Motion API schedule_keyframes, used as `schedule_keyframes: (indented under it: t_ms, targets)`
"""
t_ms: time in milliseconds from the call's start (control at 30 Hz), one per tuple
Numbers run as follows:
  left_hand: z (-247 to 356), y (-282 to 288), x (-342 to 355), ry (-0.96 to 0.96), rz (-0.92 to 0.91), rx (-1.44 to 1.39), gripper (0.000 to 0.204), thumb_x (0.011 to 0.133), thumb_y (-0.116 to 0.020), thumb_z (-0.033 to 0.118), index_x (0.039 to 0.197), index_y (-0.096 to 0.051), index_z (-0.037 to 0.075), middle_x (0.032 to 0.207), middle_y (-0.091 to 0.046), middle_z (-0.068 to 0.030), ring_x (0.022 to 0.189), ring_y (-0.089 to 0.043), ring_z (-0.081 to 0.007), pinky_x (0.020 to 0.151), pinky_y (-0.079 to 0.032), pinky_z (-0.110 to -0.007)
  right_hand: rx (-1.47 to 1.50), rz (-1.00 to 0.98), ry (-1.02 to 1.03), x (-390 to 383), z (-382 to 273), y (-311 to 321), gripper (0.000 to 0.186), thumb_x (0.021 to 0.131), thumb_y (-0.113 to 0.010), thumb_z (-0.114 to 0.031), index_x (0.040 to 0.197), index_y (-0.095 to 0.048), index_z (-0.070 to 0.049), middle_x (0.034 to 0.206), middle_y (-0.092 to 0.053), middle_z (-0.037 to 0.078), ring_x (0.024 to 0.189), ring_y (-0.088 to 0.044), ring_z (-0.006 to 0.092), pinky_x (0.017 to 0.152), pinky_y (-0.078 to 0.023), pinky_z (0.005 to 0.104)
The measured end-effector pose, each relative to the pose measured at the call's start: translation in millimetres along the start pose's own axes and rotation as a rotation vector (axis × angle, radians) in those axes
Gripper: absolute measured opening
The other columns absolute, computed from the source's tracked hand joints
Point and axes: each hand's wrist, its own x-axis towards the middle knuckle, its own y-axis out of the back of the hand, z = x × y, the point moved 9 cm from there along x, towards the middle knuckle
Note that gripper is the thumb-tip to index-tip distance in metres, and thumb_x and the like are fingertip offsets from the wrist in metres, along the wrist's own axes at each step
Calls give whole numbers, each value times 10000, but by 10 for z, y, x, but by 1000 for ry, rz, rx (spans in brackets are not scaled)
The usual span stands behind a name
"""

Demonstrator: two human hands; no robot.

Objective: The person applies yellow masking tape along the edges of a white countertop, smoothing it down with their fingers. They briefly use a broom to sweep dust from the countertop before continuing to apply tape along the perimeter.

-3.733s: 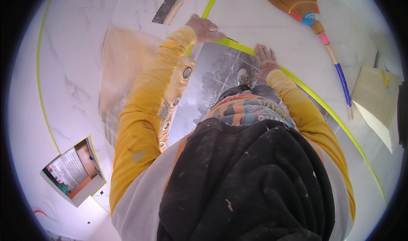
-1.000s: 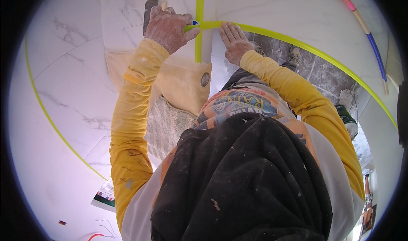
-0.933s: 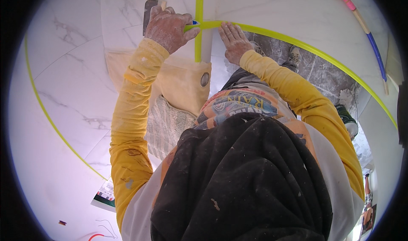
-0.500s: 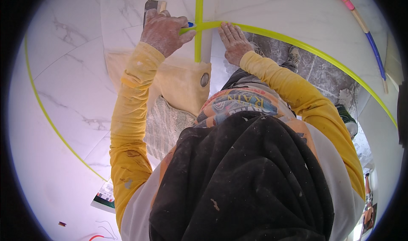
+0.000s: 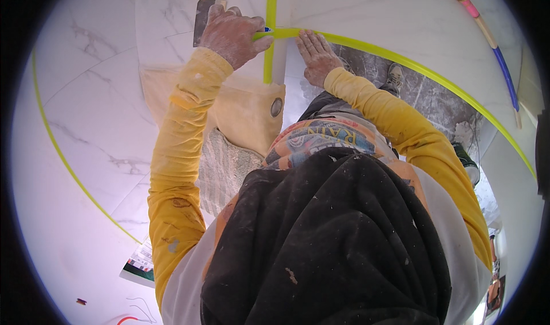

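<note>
My left hand [image 5: 234, 36], dusted white, is closed at the crossing of two yellow-green tape strips. Its thumb and fingers pinch the end of the crosswise tape [image 5: 366, 49], and a small blue piece [image 5: 267, 30] shows at the fingertips. An upright strip [image 5: 268, 61] of the same colour runs down the white marbled surface. My right hand [image 5: 318, 56] lies flat with fingers stretched, its fingertips at the tape's lower edge. Beside the left hand rests a dark wide-bladed scraper [image 5: 201, 24], partly hidden behind the knuckles.
Cream sheeting [image 5: 246, 110] with a round dark metal disc hangs below the hands, over a grey striped cloth [image 5: 229, 164]. A jointed coloured pole [image 5: 498, 61] curves at the far right. A dark green bucket [image 5: 467, 164] stands beside my right arm.
My left hand has shifted slightly right, toward the right hand, and more of the scraper's blade shows. My right hand stays on the tape.
</note>
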Motion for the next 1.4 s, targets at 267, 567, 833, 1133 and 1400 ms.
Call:
schedule_keyframes:
  t_ms: [267, 567, 833, 1133, 1400]
  targets:
    - [26, 3, 43, 16, -26, -9, 350, 854, -655, 474, 848, -712, 129, 733, -661, -70, 879, -606, -249, 919, -361, -443, 19, 8, -3, 17, 1, -23, 771, 792, -509, -103, 1498, -245, 57, 1597, -192, 225, 1505, -125, 339, 1233, -81, 457]
    - [196, -70, 172, 13, -38, -9, 360, 846, -654, 505, 880, -710, 151, 784, -696, -46, 873, -630, -228, 922, -358, -443, 31, 9, 85, 54, -11, 74, 612, 778, -547, -118, 1359, -449, 47, 1570, -239, 259, 1494, -157, 362, 1226, -102, 473]
    - [417, -225, 204, 29, -194, 16, 311, 808, -686, 426, 923, -710, 138, 849, -718, -58, 880, -649, -239, 960, -356, -430, -123, -178, 61, 141, -78, -6, 372, 840, -528, -146, 1158, -600, 32, 1575, -214, 276, 1491, -122, 415, 1218, -86, 511]
    - [435, 36, -108, 32, -217, -144, 299, 832, -656, 346, 1050, -722, 152, 956, -725, -70, 945, -660, -221, 941, -358, -416, -96, -81, 93, 120, -37, -4, 292, 824, -553, -145, 1022, -670, 34, 1579, -210, 272, 1496, -127, 392, 1221, -94, 494]
    - [553, 101, 168, 113, -191, -70, 323, 885, -617, 392, 1077, -713, 151, 1044, -712, -66, 974, -645, -232, 942, -356, -435, -125, -220, 76, 113, -66, 13, 385, 886, -509, -167, 1172, -657, 46, 1599, -190, 232, 1499, -98, 386, 1224, -64, 493]
